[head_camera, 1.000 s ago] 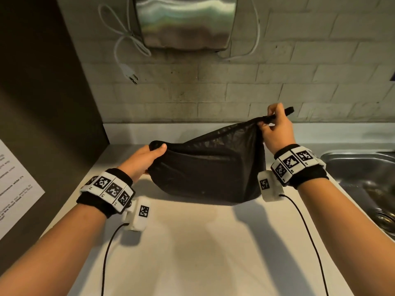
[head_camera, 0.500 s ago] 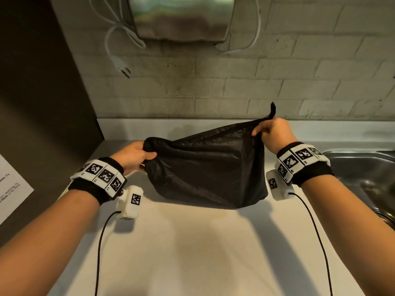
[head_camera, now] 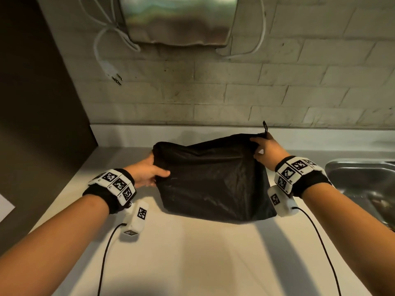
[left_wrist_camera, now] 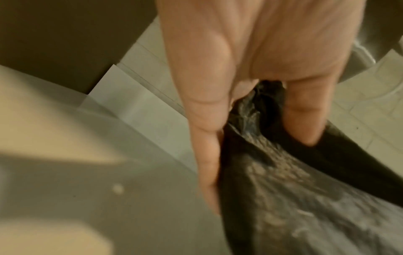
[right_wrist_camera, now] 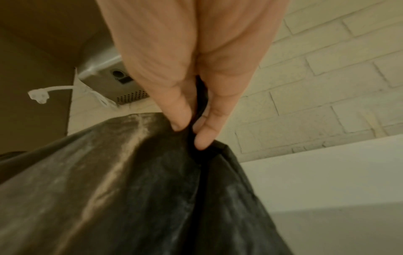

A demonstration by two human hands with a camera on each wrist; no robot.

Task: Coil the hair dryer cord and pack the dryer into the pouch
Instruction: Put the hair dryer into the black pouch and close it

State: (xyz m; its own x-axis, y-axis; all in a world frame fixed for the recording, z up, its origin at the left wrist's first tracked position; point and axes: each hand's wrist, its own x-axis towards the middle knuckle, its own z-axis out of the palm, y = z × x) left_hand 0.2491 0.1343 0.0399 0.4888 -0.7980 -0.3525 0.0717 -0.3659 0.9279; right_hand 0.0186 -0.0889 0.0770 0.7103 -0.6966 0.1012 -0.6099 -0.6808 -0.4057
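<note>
A black fabric pouch [head_camera: 213, 180] is stretched between my hands above the white counter [head_camera: 192, 253]. It bulges, and whatever is inside is hidden. My left hand [head_camera: 149, 171] grips the pouch's left end, thumb on the front and fingers behind. In the left wrist view the left hand [left_wrist_camera: 246, 120] has gathered fabric of the pouch [left_wrist_camera: 305, 198] between thumb and fingers. My right hand [head_camera: 264, 146] pinches the pouch's top right corner, where a short black loop [head_camera: 265, 127] sticks up. The right wrist view shows the right hand [right_wrist_camera: 191, 131] pinching the pouch [right_wrist_camera: 141, 189] there. No hair dryer or dryer cord is in sight.
A steel wall-mounted unit [head_camera: 179, 20] hangs above on the brick wall, with a white cord and plug [head_camera: 111, 69] dangling at its left. A steel sink [head_camera: 363, 180] lies at the right. A dark panel [head_camera: 32, 103] borders the counter on the left.
The pouch has come down closer to the counter and hangs flatter. My right hand dropped from its raised position. Both hands keep their hold.
</note>
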